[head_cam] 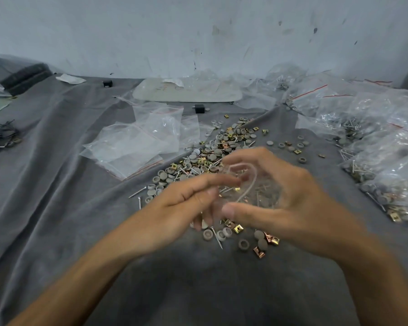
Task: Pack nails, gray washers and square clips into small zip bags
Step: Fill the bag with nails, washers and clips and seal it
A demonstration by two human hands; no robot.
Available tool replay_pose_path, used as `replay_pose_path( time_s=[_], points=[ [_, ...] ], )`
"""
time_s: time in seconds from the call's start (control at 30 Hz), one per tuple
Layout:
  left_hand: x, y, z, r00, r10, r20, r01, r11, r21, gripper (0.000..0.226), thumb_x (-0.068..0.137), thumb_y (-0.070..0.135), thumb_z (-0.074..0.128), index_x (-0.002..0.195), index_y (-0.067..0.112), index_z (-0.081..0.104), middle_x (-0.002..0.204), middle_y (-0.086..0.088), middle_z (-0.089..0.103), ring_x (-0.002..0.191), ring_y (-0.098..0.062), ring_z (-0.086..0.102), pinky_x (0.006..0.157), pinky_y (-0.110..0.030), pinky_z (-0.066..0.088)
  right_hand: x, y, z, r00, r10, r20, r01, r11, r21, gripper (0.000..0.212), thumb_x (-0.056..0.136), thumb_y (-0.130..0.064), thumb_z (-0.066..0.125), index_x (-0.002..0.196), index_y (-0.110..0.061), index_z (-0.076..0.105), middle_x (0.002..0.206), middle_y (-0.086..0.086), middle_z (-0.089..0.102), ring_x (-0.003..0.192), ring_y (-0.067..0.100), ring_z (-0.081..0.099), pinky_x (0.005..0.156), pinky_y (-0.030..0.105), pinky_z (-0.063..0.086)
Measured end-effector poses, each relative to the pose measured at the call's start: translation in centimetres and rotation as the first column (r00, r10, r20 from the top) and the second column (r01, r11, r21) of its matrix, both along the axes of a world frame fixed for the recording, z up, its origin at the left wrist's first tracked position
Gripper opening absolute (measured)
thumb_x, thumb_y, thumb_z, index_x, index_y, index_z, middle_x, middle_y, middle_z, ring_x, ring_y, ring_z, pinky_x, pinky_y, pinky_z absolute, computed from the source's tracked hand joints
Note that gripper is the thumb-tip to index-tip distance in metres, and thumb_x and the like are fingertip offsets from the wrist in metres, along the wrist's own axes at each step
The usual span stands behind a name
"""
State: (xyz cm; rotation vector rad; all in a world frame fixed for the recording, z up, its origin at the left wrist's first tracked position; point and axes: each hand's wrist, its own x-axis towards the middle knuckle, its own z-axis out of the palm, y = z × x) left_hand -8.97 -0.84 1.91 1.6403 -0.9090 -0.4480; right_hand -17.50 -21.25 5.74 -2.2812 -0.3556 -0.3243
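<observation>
Head view: zip bag (250,184), part filled, sits at centre frame. Left hand (181,208) pinches its mouth; right hand (292,196) curls round its body. Loose pile (210,158) lies at 12 o'clock of it. Risk, we judge: pinch slips, mouth tips, pcs spill back onto cloth (57,184).

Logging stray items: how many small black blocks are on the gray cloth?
2. Far block near the wall; near block just beyond the empty bags. Others may be hidden.
</observation>
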Motion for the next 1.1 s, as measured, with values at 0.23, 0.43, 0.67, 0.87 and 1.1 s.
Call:
replay_pose_path(
  time_s=[0.23, 0.43, 0.67, 0.87, 1.1],
  points=[
    [2.8, 1.0, -0.3, 0.941, 0.327, -0.091, -0.336, 0.936, -0.104, 0.023, 0.103, 0.013, 0.053, 0.108, 0.024, 0.073, 0.087, 0.006, 0.069, 0.076, -0.006, 0.059, 0.065, -0.016, 0.047, -0.7, -4.2, 1.3, 0.953, -0.278, 0.123, 0.29, 0.953, -0.09, 0.069, 0.067, -0.072, 0.077, 0.126, -0.052, 0.047, 0.118, -0.03, 0.064, 0.113, -0.021, 0.053, 0.088, -0.002, 0.036],
    [3.1, 1.3, -2.5, 0.898, 0.271, 0.346, -0.36, 0.905, 0.226, 0.016, 0.098, 0.019, 0.063, 0.106, 0.032, 0.07, 0.08, 0.019, 0.062, 0.071, -0.001, 0.056, 0.067, -0.023, 0.044, 0.1, -5.5, -0.7, 0.947, -0.322, -0.009, 0.31, 0.918, -0.249, 0.058, 0.068, -0.069, 0.073, 0.121, -0.049, 0.058, 0.121, -0.019, 0.064, 0.114, 0.001, 0.056, 0.095, 0.01, 0.04],
    [1.0, 0.0, -3.6, 0.777, 0.026, 0.628, -0.323, 0.874, 0.363, 0.014, 0.097, 0.035, 0.06, 0.109, 0.034, 0.067, 0.102, 0.018, 0.059, 0.105, -0.004, 0.054, 0.091, -0.029, 0.046, 0.8, -5.0, -2.0, 0.942, -0.332, -0.045, 0.301, 0.897, -0.324, 0.063, 0.073, -0.06, 0.076, 0.131, -0.046, 0.057, 0.119, -0.028, 0.052, 0.113, -0.004, 0.046, 0.081, 0.004, 0.026],
    [1.5, -4.2, -3.1, 0.67, -0.105, 0.735, -0.263, 0.892, 0.367, 0.035, 0.098, 0.008, 0.056, 0.129, 0.02, 0.065, 0.122, 0.003, 0.064, 0.114, -0.018, 0.054, 0.1, -0.032, 0.043, 0.9, -5.3, -2.1, 0.929, -0.368, -0.048, 0.348, 0.908, -0.233, 0.063, 0.075, -0.05, 0.082, 0.132, -0.036, 0.06, 0.123, -0.02, 0.063, 0.119, 0.005, 0.056, 0.093, 0.022, 0.038],
    [3.5, -6.5, -3.3, 0.591, -0.278, 0.757, -0.258, 0.824, 0.504, 0.04, 0.102, 0.032, 0.053, 0.141, 0.025, 0.055, 0.138, 0.005, 0.055, 0.124, -0.018, 0.05, 0.107, -0.037, 0.039, 1.1, -6.3, -2.6, 0.917, -0.394, -0.061, 0.377, 0.907, -0.187, 0.063, 0.075, -0.051, 0.081, 0.133, -0.037, 0.06, 0.119, -0.015, 0.067, 0.119, 0.01, 0.058, 0.093, 0.029, 0.041]
  ],
)
